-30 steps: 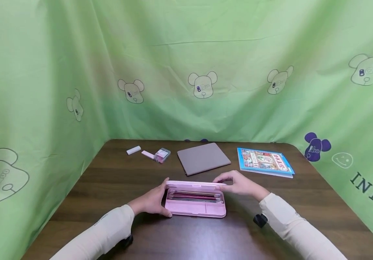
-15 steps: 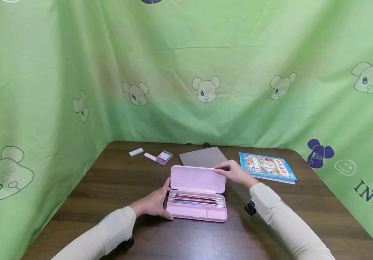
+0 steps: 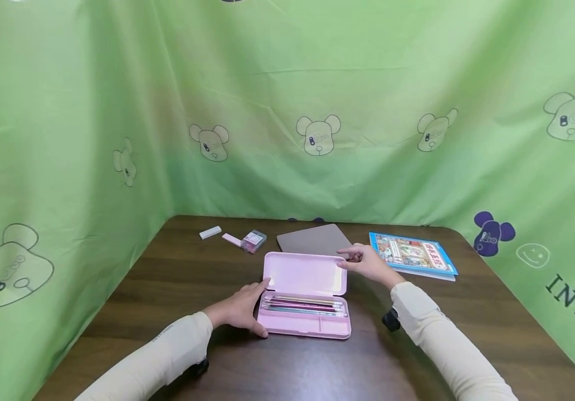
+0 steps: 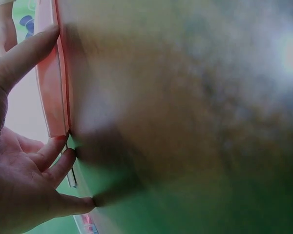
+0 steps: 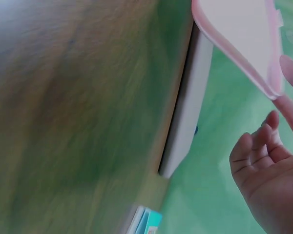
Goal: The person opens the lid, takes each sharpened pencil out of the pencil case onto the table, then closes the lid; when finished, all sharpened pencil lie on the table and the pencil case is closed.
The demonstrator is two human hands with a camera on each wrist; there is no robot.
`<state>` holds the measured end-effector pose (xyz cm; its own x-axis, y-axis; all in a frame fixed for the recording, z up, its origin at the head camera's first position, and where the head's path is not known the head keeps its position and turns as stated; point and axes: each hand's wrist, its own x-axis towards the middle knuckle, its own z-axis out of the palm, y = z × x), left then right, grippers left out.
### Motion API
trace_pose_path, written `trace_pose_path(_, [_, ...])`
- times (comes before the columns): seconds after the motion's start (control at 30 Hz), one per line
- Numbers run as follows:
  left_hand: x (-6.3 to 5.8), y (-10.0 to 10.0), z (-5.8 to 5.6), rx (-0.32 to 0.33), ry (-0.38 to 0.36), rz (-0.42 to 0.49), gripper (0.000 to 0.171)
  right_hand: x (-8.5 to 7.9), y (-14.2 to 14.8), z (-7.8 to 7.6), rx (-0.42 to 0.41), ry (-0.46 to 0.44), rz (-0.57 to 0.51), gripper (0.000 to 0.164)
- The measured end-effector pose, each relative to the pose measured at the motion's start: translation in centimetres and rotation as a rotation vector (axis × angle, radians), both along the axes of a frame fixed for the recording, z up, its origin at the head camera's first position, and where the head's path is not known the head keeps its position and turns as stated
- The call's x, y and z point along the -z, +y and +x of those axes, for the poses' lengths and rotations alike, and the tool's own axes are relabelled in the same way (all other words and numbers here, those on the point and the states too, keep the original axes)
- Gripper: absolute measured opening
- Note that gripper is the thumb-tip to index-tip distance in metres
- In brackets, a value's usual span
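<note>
A pink pencil case (image 3: 292, 323) lies on the brown table with its lid (image 3: 305, 273) raised at the back. Several pencils (image 3: 303, 306) lie lengthwise in the rear compartment; two bare compartments show in front. My left hand (image 3: 239, 307) holds the case's left end, thumb at the front corner and fingers reaching round the back. In the left wrist view, the thumb (image 4: 36, 46) presses the case's side (image 4: 52, 92). My right hand (image 3: 370, 265) pinches the lid's upper right corner between thumb and index finger; the other fingers (image 5: 259, 148) curl free in the right wrist view.
Behind the lid lies a grey flat notebook or laptop (image 3: 312, 238), partly covered. A blue-bordered picture book (image 3: 413, 253) is at the back right. Back left are a white block (image 3: 210, 232), a pink strip (image 3: 231, 239) and a small clear box (image 3: 253, 241). Green curtain (image 3: 267, 178) surrounds the table.
The lid has swung up and back from nearly flat, with my right hand at its edge. My right hand has shifted slightly right along the corner; my left hand stays at the case's left end.
</note>
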<state>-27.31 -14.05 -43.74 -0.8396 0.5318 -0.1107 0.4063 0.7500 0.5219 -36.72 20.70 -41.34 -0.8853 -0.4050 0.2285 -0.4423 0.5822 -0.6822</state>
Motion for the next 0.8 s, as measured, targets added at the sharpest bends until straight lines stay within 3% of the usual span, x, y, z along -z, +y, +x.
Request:
trace_pose_path(0.2, [-0.1,0.0,-0.2,0.010,0.028,-0.004,0.118,-0.9,0.9,2.8,-0.009,-0.018,0.051,0.035])
trace_pose_path(0.4, [-0.1,0.0,-0.3,0.011,0.025,0.000,0.119,-0.9,-0.1,5.3,-0.189,-0.092,0.209,0.023])
trace_pose_path(0.6, [-0.1,0.0,-0.3,0.011,0.019,-0.015,0.119,0.4,-1.1,5.6,-0.302,-0.132,0.355,0.019])
trace_pose_path(0.8, [-0.2,0.1,-0.2,0.016,0.005,-0.013,0.119,0.8,-1.8,5.2,-0.349,-0.171,0.356,0.019])
